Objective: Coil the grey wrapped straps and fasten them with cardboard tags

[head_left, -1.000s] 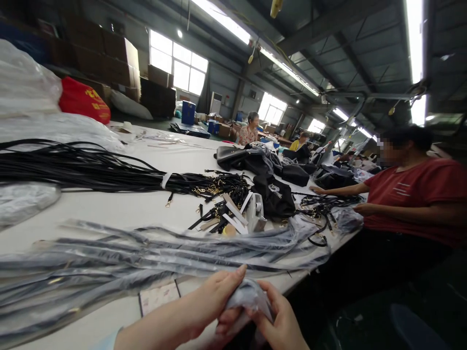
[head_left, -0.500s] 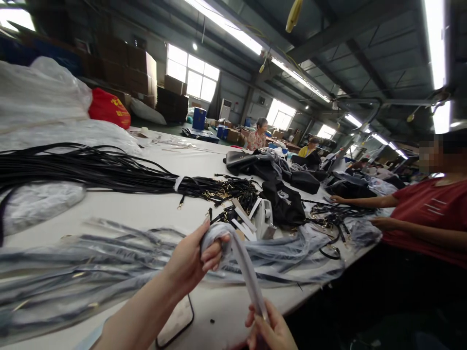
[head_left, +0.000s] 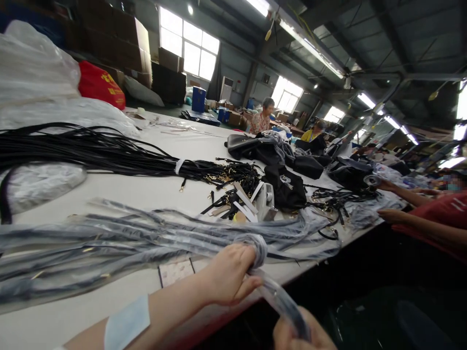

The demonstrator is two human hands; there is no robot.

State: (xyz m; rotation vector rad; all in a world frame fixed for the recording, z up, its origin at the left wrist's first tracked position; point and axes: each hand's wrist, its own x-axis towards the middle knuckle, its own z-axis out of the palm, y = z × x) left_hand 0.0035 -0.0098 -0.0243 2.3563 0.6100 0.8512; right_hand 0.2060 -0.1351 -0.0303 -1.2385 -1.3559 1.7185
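Observation:
My left hand (head_left: 233,272) is closed around the coiled part of a black strap in a clear plastic sleeve (head_left: 260,249), above the table's near edge. From the coil, the sleeved strap runs down to the right into my right hand (head_left: 301,333), whose fingers are wrapped round it at the bottom of the view. Part of my right hand lies outside the picture. Behind my hands, several more straps in plastic sleeves (head_left: 134,233) lie lengthwise on the white table (head_left: 153,197).
A long bundle of black straps (head_left: 146,158) with gold clasps lies farther back. Black bags (head_left: 286,187) and a grey-white device (head_left: 267,201) stand right of it. A phone-like flat object (head_left: 177,272) is near my left forearm. A co-worker in red (head_left: 438,218) works at right.
My view has turned, and both hands have moved right, my right hand also lower. My left hand has rolled over, its back now facing up. The co-worker at right now holds a coil.

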